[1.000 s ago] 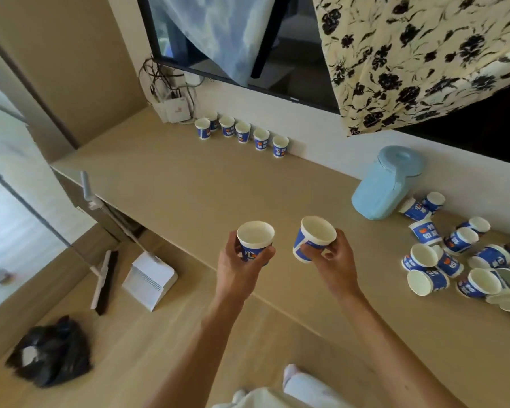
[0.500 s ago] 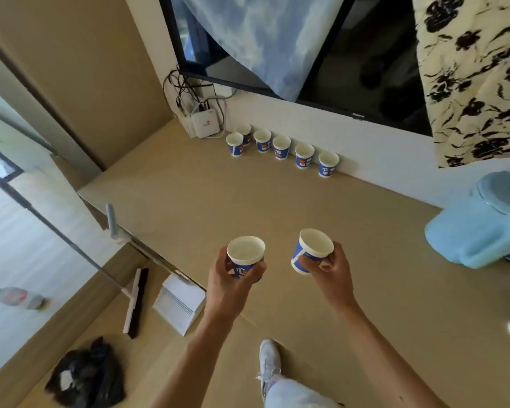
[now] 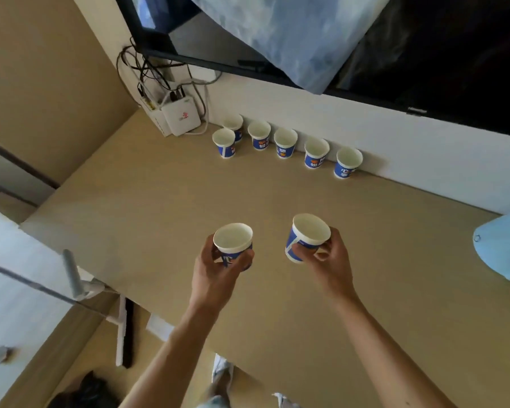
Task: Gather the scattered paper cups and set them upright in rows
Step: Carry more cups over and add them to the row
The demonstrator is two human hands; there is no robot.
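Observation:
My left hand (image 3: 215,275) grips a blue and white paper cup (image 3: 233,242), mouth up, above the beige counter (image 3: 130,213). A second cup (image 3: 306,235) of the same kind sits in my right hand (image 3: 327,260), tilted a little to the left. Both cups hang in the air over the counter's near half. Against the white back wall, several cups stand upright in a row (image 3: 286,142), and one more cup (image 3: 225,142) stands just in front of the row's left end. The scattered pile is out of view.
A white router box (image 3: 180,117) with cables leans in the back left corner. A light blue jug (image 3: 501,245) lies at the right edge. A dark screen (image 3: 424,54) with cloth draped over it hangs above. A broom and dustpan stand on the floor to the left.
The view has shifted left along the counter. The row of upright cups looks closer, and the scattered pile on the right has left the view. Both hands still hold their cups.

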